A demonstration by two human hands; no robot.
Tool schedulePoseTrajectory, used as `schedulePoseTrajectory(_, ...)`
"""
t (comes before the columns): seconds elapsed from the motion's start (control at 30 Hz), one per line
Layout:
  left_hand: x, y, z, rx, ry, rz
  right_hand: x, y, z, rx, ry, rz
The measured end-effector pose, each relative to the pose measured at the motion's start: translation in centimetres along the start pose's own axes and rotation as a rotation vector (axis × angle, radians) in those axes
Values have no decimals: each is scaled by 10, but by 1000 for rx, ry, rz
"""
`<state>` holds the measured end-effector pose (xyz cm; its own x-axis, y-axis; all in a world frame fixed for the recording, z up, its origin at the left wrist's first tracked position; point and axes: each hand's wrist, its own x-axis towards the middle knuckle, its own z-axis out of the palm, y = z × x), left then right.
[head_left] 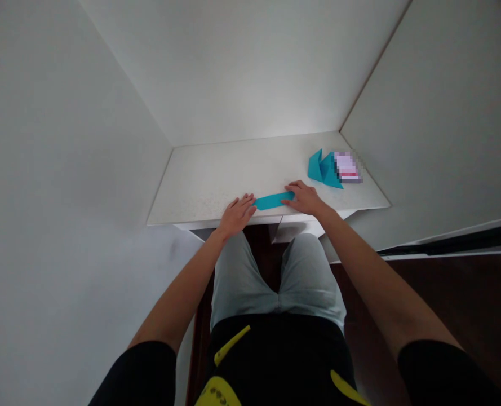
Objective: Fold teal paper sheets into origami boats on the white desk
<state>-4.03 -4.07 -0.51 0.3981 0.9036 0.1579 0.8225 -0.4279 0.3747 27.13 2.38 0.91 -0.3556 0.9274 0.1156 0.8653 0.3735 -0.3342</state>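
A narrow strip of folded blue paper (pixel 270 201) lies along the front part of the white desk. At its left end is my left hand (pixel 237 215), palm down, fingers stretched out, its thumb and fingertips by the paper's tip. My right hand (pixel 304 198) has its thumb and fingers around the other end of the strip, gripping it against the desk top. Part of that end is hidden under the hand. Further back on the right stand folded blue paper pieces (pixel 324 169) with pointed corners.
A pixelated box-like item (pixel 347 167) sits beside the blue pieces, near the right wall. White walls close in the desk (pixel 216 169) at the back and both sides. My knees are by the desk's front edge, close to a white drawer front (pixel 296 228).
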Motion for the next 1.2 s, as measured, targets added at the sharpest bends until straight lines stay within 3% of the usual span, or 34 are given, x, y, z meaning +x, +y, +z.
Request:
schedulePoseTrajectory(0.07, 9, -4, -2, -77, 56, -60, -2, 11, 4, 101, 0, -48)
schedulePoseTrajectory(0.2, 30, -17, -7, -241, 143, -54, -16, 26, 11, 335, 85, -154)
schedulePoseTrajectory(0.33, 39, -28, -9, -329, 411, -208, -26, 26, 14, 473, 211, -181)
schedulePoseTrajectory(0.4, 39, -30, -7, -293, 478, -255, -29, 21, 13, 491, 230, -190)
schedulePoseTrajectory(0.57, 38, -22, -4, -88, 372, -228, -42, 13, 0, 432, 210, -149)
schedulePoseTrajectory(0.77, 40, -11, -2, 77, 301, -258, -89, 42, -37, 203, 525, 31)
schedulePoseTrajectory(0.87, 40, -8, -2, 116, 283, -263, -102, 67, -54, 81, 601, 151)
schedulePoseTrajectory(1.0, 39, -10, -1, 149, 289, -255, -87, 84, -66, -37, 618, 240)
schedulePoseTrajectory(1.2, 39, -13, -1, 157, 302, -252, -43, 73, -63, -101, 494, 339)
